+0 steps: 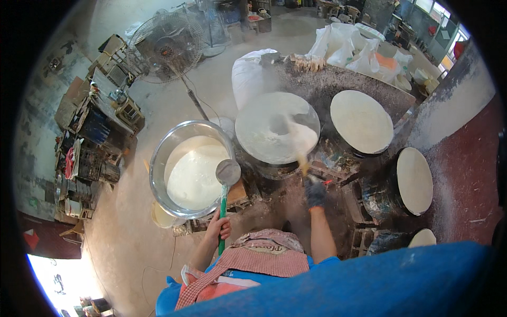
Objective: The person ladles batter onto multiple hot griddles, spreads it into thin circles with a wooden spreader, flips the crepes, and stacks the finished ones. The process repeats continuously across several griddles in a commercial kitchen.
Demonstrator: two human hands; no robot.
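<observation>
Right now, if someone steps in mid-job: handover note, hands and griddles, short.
Left hand: bare, gripping the green handle of a metal ladle whose bowl hangs over the steel basin of white batter.
Right hand: dark glove, holding a wooden-handled spreader, blurred, over the near round griddle.
Done: batter lies on that griddle, part spread and steaming; the sheets on the far griddle and the right-hand griddle look evenly covered.
Left: finish spreading the near sheet. A fourth disc at the lower right is mostly hidden.
</observation>
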